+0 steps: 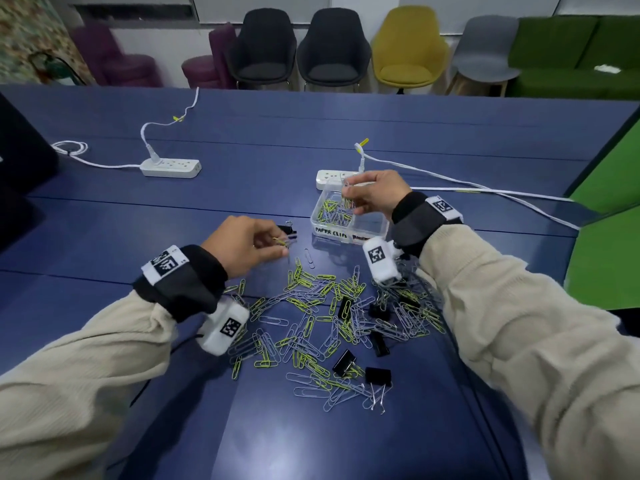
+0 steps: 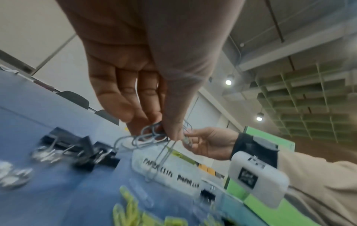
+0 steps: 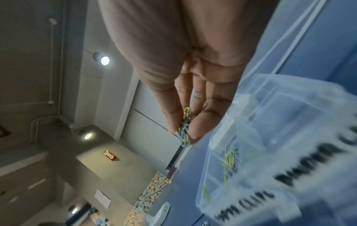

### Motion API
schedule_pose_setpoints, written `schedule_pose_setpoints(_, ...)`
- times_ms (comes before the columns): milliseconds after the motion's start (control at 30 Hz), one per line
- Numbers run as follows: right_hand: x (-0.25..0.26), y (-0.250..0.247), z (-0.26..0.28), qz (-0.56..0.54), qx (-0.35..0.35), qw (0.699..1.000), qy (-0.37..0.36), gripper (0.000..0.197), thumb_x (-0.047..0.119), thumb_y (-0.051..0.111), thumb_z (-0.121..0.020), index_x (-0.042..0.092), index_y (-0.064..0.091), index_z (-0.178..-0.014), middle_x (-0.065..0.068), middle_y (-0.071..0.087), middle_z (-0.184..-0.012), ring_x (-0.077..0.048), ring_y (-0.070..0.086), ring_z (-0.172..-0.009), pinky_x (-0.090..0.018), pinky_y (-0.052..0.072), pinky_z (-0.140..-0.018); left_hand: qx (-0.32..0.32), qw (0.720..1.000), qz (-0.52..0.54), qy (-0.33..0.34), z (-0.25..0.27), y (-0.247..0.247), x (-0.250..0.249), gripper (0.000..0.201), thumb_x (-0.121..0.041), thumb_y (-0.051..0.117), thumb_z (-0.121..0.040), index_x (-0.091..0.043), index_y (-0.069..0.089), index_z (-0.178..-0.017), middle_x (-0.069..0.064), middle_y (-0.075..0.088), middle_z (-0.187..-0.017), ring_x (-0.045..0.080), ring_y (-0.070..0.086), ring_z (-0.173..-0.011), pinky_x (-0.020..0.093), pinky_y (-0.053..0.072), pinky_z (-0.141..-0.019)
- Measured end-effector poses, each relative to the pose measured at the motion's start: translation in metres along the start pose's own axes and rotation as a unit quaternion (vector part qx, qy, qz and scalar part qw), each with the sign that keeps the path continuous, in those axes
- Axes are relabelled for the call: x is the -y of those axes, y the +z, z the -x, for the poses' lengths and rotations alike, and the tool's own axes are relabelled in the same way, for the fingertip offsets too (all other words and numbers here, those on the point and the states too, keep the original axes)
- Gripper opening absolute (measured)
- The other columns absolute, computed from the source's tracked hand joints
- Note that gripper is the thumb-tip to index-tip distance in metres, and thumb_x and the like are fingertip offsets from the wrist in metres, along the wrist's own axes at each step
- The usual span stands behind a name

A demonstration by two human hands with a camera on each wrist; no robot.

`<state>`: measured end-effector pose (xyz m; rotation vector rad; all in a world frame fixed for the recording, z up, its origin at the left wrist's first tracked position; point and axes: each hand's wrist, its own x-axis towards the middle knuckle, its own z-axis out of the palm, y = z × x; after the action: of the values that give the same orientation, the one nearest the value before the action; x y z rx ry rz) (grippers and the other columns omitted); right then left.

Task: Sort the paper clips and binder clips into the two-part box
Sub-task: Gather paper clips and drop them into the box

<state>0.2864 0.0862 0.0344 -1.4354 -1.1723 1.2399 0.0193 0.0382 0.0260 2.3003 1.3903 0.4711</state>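
Observation:
A clear two-part box (image 1: 374, 229) labelled in black marker stands mid-table; its left part holds silver and yellow paper clips (image 1: 334, 213), its right part looks bare. My right hand (image 1: 349, 199) hovers over the left part and pinches a small bunch of paper clips (image 3: 184, 131). Left of the box, my left hand (image 1: 282, 245) pinches several silver paper clips (image 2: 152, 137) just above the table. A big pile of paper clips (image 1: 322, 317) mixed with black binder clips (image 1: 378, 375) lies in front of me.
More black binder clips (image 2: 77, 151) lie by my left hand. Two white power strips (image 1: 170, 167) with cables rest on the blue table (image 1: 242, 133), one just behind the box. Chairs line the far side. A dark object sits at the left edge.

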Motion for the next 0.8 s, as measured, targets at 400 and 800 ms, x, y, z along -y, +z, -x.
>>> schedule_pose_setpoints(400,-0.015,0.013,-0.041,0.164,-0.027,0.986,0.024,0.006,0.008,0.065,-0.085,0.013,0.063,-0.083,-0.010,0.066,-0.078,-0.023,0.065,-0.062,-0.036,0.060,-0.066,-0.095,0.993,0.060,-0.039,-0.107,0.006,-0.032,0.018,-0.031,0.076,-0.078,-0.019,0.071,-0.090,-0.001,0.070,-0.076,0.001,0.057,-0.061,0.009,0.040,-0.060)
schedule_pose_setpoints(800,-0.017,-0.014,-0.016,0.091,-0.053,0.994,0.007,0.018,-0.003,0.053,-0.088,0.008,0.065,-0.081,-0.011,0.065,-0.083,-0.021,0.063,-0.068,-0.027,0.055,-0.053,-0.032,0.982,0.137,-0.123,-0.134,0.047,-0.040,0.037,-0.034,0.077,-0.076,-0.012,0.069,-0.104,0.005,0.074,-0.090,0.015,0.071,-0.080,0.024,0.055,-0.073)
